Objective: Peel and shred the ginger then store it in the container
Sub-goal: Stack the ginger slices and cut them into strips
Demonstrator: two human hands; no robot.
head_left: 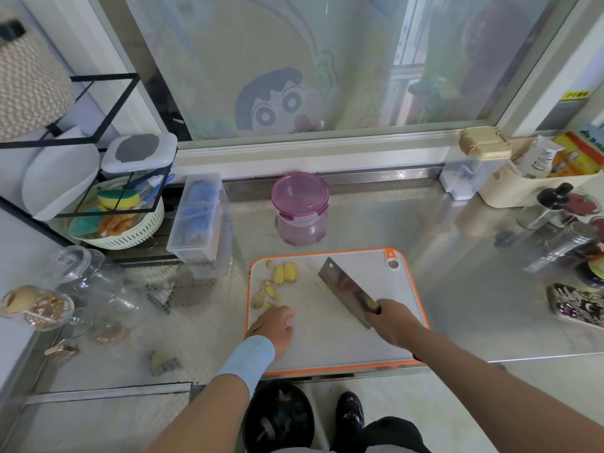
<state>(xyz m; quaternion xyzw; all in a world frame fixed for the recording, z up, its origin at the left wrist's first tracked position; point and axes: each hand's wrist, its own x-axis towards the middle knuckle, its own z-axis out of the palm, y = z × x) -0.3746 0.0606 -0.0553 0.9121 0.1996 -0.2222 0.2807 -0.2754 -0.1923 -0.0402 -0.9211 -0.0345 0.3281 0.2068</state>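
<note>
Head view: peeled ginger lies just beyond the curled left hand, hold unclear, farther from the right hand gripping the cleaver.

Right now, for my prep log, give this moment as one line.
left hand: beside ginger pieces, grip unclear | right hand: grips cleaver over cutting board | container: lidded, behind board

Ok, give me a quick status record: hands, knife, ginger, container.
left hand: curled on the cutting board near ginger scraps; grip unclear
right hand: grips the cleaver handle, blade over the board
ginger: peeled yellow pieces, board's far left, not yet shredded
container: purple, lid on, behind the board
</note>
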